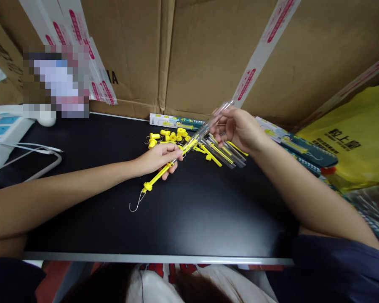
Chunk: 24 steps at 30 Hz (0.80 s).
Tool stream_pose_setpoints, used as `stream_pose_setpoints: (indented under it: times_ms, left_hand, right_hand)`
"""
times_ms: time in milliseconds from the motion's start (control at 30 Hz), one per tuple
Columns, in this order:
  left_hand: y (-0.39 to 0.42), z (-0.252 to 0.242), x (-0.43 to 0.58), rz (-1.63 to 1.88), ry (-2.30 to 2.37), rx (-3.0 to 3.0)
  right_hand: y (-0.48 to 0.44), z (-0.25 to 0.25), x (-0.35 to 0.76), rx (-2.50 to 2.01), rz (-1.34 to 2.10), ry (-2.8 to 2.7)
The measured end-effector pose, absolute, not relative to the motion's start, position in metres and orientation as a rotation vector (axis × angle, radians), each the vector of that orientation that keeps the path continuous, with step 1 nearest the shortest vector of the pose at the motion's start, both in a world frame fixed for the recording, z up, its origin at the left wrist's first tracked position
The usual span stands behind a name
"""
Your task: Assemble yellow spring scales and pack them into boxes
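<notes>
My left hand (pixel 159 159) is closed around a long yellow plastic rod (pixel 160 173) that ends in a wire hook (pixel 135 205) near the table's front. My right hand (pixel 240 128) pinches the upper part of a clear plastic tube (pixel 208 126) that slants up to the right and lines up with the rod. Both are held just above a black table (pixel 189 219). Behind the hands lie loose yellow caps (pixel 167 136) and several more clear tubes with yellow rods (pixel 227 151).
Taped cardboard boxes (pixel 208 50) wall off the back. A white power strip (pixel 3 130) with cables (pixel 34 153) sits at the left. Printed packaging cards (pixel 173 122) lie behind the parts, more cards (pixel 306 153) and a yellow bag (pixel 353 139) at the right.
</notes>
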<state>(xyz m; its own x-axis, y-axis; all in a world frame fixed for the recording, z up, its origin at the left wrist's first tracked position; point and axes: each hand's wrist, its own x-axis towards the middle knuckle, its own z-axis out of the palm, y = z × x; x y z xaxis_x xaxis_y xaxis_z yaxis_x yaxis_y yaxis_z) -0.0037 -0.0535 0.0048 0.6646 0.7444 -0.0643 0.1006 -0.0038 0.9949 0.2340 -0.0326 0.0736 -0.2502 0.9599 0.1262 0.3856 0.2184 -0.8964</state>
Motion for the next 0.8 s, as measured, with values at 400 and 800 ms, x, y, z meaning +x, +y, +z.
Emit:
stream_pose_setpoints:
  times_ms: [400, 800]
  left_hand:
    - [-0.054, 0.011, 0.001, 0.657, 0.764, 1.395]
    - [-0.061, 0.014, 0.005, 0.709, 0.725, 1.483]
  right_hand:
    - [-0.032, 0.068, 0.234, -1.201, 1.037, -1.697]
    - [-0.036, 0.061, 0.226, -0.985, 1.277, -1.549]
